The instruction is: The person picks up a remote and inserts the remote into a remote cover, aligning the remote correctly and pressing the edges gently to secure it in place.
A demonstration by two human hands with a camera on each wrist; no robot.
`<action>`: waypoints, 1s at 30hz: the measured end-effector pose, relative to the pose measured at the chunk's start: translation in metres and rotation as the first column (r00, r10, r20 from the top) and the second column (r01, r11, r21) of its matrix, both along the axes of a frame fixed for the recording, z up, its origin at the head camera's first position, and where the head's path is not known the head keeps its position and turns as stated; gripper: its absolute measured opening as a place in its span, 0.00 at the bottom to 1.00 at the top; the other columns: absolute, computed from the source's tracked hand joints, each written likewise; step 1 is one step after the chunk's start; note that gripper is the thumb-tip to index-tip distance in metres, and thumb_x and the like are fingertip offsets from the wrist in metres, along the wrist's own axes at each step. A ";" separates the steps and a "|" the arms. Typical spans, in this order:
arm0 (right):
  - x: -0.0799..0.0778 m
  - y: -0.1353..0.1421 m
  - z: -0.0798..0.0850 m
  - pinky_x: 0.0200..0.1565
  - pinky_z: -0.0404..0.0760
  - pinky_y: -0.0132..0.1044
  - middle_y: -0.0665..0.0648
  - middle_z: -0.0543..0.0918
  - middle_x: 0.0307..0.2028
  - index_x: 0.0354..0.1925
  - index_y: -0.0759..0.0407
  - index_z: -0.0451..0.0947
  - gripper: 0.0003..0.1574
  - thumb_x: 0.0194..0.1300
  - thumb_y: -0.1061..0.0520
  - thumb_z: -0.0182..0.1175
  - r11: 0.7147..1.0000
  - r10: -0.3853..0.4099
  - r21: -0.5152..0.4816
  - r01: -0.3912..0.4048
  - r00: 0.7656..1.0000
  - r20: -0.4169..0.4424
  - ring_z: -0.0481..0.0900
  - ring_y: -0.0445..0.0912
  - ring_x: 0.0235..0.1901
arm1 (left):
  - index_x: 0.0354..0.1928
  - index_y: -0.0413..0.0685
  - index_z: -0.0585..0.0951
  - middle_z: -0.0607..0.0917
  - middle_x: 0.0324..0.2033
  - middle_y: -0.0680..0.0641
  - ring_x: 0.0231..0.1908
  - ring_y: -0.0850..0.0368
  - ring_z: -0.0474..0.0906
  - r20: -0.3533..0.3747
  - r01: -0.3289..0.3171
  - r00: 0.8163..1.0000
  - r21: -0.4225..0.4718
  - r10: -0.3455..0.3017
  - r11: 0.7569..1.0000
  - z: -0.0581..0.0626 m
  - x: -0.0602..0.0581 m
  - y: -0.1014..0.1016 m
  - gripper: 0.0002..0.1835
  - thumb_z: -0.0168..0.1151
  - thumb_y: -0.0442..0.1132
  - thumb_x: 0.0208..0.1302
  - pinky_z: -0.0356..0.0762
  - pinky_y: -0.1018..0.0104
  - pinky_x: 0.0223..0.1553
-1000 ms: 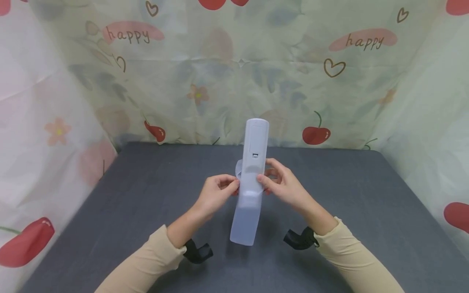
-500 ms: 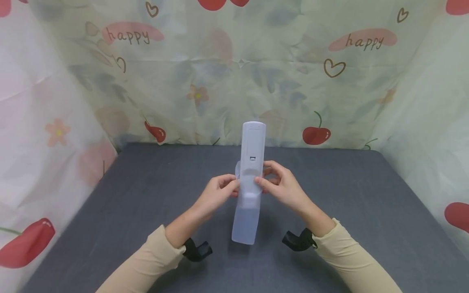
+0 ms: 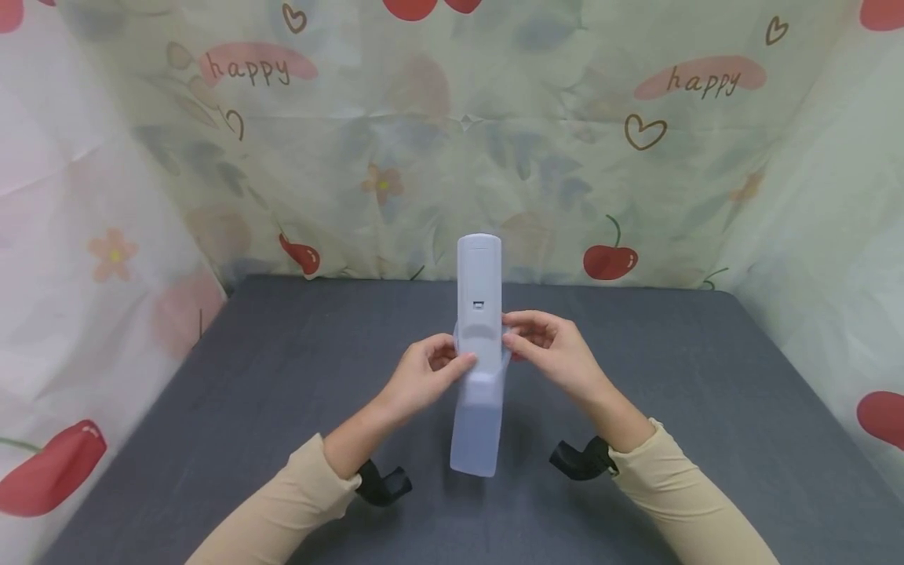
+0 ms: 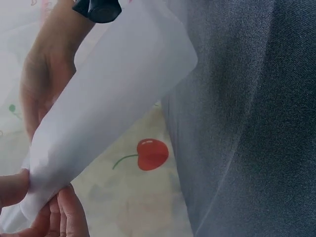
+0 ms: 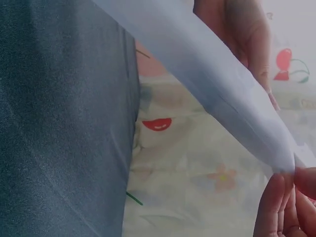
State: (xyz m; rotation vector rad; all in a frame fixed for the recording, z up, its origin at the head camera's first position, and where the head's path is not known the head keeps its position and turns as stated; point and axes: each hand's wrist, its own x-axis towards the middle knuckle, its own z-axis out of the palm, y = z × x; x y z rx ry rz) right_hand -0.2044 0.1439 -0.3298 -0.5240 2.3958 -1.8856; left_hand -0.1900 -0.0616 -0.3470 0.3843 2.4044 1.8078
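A long white plastic device (image 3: 480, 275) stands nearly upright before me, slightly tilted, its back facing me. It has a long panel with a small dark slot, and its lower part (image 3: 477, 435) is translucent. My left hand (image 3: 422, 375) grips its left edge at mid-height, thumb on the back face and fingers behind. On the right edge, my right hand (image 3: 558, 345) pinches with thumb and fingertips at a thin clear rounded part (image 3: 506, 357). In the left wrist view the device's pale side (image 4: 98, 94) slants between both hands. Its front is hidden from the head view.
A dark grey cloth-covered table (image 3: 282, 329) lies below. Printed white curtains (image 3: 466, 141) enclose the back and sides. Black wrist mounts (image 3: 384, 484) hang under both beige sleeves (image 3: 282, 502).
The device has shifted slightly left and straightened. My left thumb has moved onto its back face, while my right thumb has slid off that face to the right edge.
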 end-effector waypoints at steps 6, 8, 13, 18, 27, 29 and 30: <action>0.001 0.000 0.002 0.37 0.82 0.34 0.46 0.79 0.33 0.48 0.66 0.73 0.15 0.63 0.63 0.58 0.998 -0.053 -0.018 0.052 0.997 -0.061 0.79 0.38 0.29 | 0.43 0.36 0.76 0.83 0.37 0.39 0.30 0.61 0.76 -0.028 0.026 0.999 -0.023 -0.026 0.999 0.002 0.000 0.000 0.13 0.59 0.40 0.64 0.72 0.69 0.32; 0.001 -0.001 0.002 0.37 0.82 0.33 0.48 0.79 0.33 0.47 0.67 0.72 0.14 0.63 0.64 0.58 0.997 -0.074 -0.035 0.071 0.994 -0.080 0.79 0.39 0.29 | 0.43 0.36 0.76 0.82 0.37 0.39 0.30 0.60 0.76 -0.041 0.025 0.999 -0.023 -0.026 0.999 0.003 0.001 0.000 0.13 0.59 0.40 0.64 0.73 0.69 0.32; 0.002 -0.002 0.000 0.39 0.82 0.32 0.50 0.78 0.35 0.48 0.67 0.70 0.16 0.64 0.61 0.58 0.995 -0.079 -0.066 0.076 0.996 -0.042 0.79 0.39 0.31 | 0.43 0.37 0.77 0.82 0.35 0.40 0.29 0.60 0.74 -0.078 -0.003 0.997 -0.021 0.001 1.000 0.007 0.001 0.000 0.12 0.59 0.39 0.64 0.72 0.69 0.30; 0.004 -0.001 -0.004 0.40 0.82 0.33 0.52 0.80 0.35 0.50 0.68 0.70 0.20 0.65 0.56 0.58 0.998 -0.050 -0.021 0.052 0.997 0.059 0.81 0.39 0.31 | 0.41 0.37 0.77 0.82 0.34 0.40 0.31 0.59 0.73 -0.110 -0.049 0.993 -0.010 0.047 0.999 0.007 0.000 -0.002 0.10 0.59 0.38 0.63 0.70 0.70 0.30; 0.008 -0.006 -0.007 0.37 0.82 0.36 0.55 0.80 0.30 0.41 0.68 0.75 0.13 0.64 0.58 0.59 0.996 -0.058 0.075 0.057 0.998 0.008 0.79 0.39 0.27 | 0.48 0.38 0.76 0.82 0.38 0.39 0.38 0.53 0.80 -0.126 -0.036 0.991 -0.021 0.033 0.999 0.002 0.000 0.001 0.13 0.57 0.39 0.66 0.76 0.67 0.36; 0.009 -0.008 -0.006 0.36 0.82 0.35 0.56 0.80 0.29 0.40 0.68 0.75 0.11 0.64 0.59 0.59 0.993 -0.083 0.078 0.084 0.996 -0.016 0.78 0.39 0.26 | 0.49 0.38 0.75 0.82 0.39 0.40 0.37 0.54 0.79 -0.120 -0.025 0.993 -0.037 0.020 0.999 0.002 0.000 0.002 0.14 0.56 0.39 0.66 0.76 0.67 0.35; 0.010 -0.009 -0.006 0.36 0.82 0.35 0.57 0.80 0.29 0.40 0.68 0.75 0.11 0.64 0.60 0.59 0.992 -0.094 0.077 0.096 0.995 -0.026 0.78 0.39 0.26 | 0.50 0.38 0.75 0.82 0.39 0.40 0.36 0.54 0.79 -0.118 -0.019 0.993 -0.043 0.014 0.999 0.003 0.000 0.002 0.14 0.56 0.39 0.67 0.75 0.67 0.35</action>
